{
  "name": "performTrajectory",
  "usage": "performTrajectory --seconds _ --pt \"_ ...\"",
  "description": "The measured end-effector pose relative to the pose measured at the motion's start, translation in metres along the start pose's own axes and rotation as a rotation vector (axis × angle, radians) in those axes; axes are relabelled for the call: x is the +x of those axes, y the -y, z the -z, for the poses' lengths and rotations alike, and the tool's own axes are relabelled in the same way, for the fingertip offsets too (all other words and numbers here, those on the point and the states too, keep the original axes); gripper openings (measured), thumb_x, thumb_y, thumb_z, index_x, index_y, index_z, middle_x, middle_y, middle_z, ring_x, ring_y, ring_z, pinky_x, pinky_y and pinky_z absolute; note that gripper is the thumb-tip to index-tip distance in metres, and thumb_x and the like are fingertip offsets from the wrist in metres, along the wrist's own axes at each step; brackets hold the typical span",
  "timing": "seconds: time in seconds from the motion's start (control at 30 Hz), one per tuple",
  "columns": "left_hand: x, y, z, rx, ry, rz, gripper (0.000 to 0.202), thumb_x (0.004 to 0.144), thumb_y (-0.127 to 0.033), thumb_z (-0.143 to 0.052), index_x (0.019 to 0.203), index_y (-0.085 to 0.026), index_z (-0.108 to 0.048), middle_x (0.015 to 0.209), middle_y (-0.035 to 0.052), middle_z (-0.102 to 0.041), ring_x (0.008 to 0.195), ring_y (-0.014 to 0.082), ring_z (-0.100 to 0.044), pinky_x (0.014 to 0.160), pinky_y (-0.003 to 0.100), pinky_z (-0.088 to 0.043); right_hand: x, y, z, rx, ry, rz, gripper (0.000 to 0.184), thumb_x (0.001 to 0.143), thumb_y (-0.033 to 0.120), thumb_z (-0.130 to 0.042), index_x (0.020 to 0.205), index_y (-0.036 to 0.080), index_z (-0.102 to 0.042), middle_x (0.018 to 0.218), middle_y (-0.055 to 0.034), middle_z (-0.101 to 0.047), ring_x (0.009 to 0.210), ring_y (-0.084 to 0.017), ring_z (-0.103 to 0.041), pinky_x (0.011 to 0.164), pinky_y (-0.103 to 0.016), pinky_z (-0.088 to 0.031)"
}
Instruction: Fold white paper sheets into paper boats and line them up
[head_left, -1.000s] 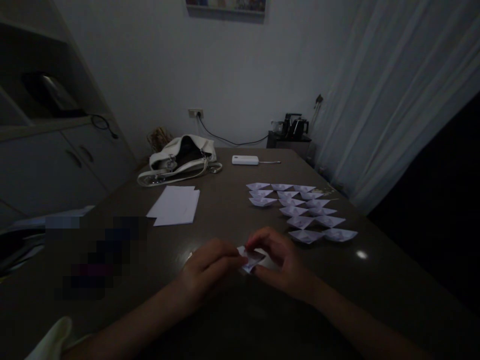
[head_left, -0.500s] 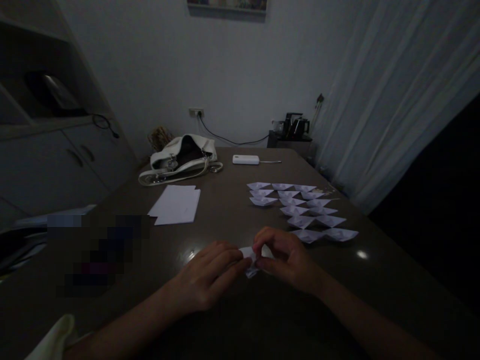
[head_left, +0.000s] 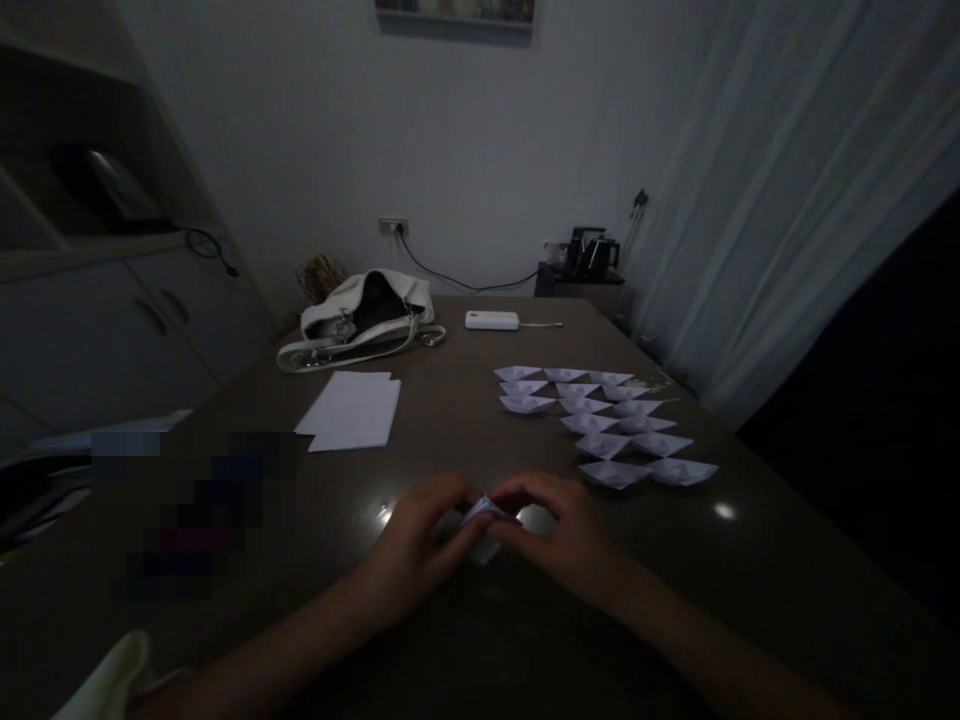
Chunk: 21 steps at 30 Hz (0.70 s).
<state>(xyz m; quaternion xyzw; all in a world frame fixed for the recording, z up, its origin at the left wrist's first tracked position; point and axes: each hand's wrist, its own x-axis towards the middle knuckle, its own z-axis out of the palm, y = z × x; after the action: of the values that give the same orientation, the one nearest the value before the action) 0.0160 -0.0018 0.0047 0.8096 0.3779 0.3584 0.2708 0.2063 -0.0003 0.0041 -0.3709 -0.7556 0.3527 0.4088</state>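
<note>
A small piece of folded white paper [head_left: 484, 549] is pinched between my two hands above the near part of the table. My left hand [head_left: 420, 530] grips its left side, thumb in front and fingers behind. From the right, my right hand [head_left: 559, 520] closes on it the same way, and the fingertips of both hands nearly meet. Part of the fold is hidden behind the fingers. Beyond my right hand, several white paper boats [head_left: 600, 420] stand in rows. To the far left of my hands lies a stack of white paper sheets [head_left: 352, 412].
A white handbag [head_left: 367, 315] lies at the back left of the brown table [head_left: 450, 400]. At the back middle is a white power bank [head_left: 492, 320] with a short cable. A dark kettle [head_left: 600, 255] stands beyond the far edge, and a curtain [head_left: 750, 200] hangs on the right.
The folded paper has turned between my hands and now shows a pointed top. My left hand has lifted from lying flatter into a pinch. My right hand has shifted slightly.
</note>
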Motion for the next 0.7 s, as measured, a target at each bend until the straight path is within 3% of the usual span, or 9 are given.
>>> performTrajectory --seconds 0.13,0.33,0.53,0.7 --pt "0.001 -0.001 0.000 -0.110 0.022 0.136 0.023 0.091 -0.030 -0.049 0.081 -0.016 -0.063 0.073 0.0021 -0.064 0.070 0.0163 -0.060 0.065 0.025 -0.045 0.001 -0.005 -0.003 0.132 0.010 -0.100 0.013 0.080 0.028 -0.068 0.088 0.018 -0.068 0.082 -0.0035 -0.070 0.075 -0.016 -0.065 0.070 -0.028 -0.051" --pt "0.007 0.005 -0.003 -0.334 -0.045 0.357 0.023 0.082 -0.036 -0.061 0.087 -0.014 -0.064 0.082 0.0059 -0.068 0.077 0.0200 -0.064 0.068 0.028 -0.050 0.002 -0.011 -0.007 0.280 0.001 -0.205 0.015 0.079 0.030 -0.068 0.085 0.017 -0.068 0.080 -0.0036 -0.070 0.073 -0.016 -0.065 0.070 -0.029 -0.051" --pt "0.007 0.007 -0.002 -0.337 0.003 0.382 0.031 0.083 -0.040 -0.057 0.072 -0.012 -0.066 0.066 0.0031 -0.064 0.064 0.0171 -0.060 0.056 0.024 -0.044 -0.001 -0.018 -0.013 0.404 -0.001 -0.322 0.022 0.076 0.035 -0.071 0.087 0.017 -0.064 0.079 -0.0019 -0.067 0.070 -0.014 -0.063 0.064 -0.025 -0.049" --pt "0.006 0.006 -0.001 -0.378 -0.089 0.378 0.030 0.082 -0.042 -0.060 0.073 -0.014 -0.062 0.066 0.0021 -0.063 0.062 0.0162 -0.059 0.053 0.022 -0.045 -0.004 -0.021 -0.019 0.473 0.204 -0.473 0.036 0.074 0.048 -0.070 0.081 0.013 -0.064 0.064 -0.0014 -0.065 0.049 -0.010 -0.057 0.047 -0.020 -0.044"
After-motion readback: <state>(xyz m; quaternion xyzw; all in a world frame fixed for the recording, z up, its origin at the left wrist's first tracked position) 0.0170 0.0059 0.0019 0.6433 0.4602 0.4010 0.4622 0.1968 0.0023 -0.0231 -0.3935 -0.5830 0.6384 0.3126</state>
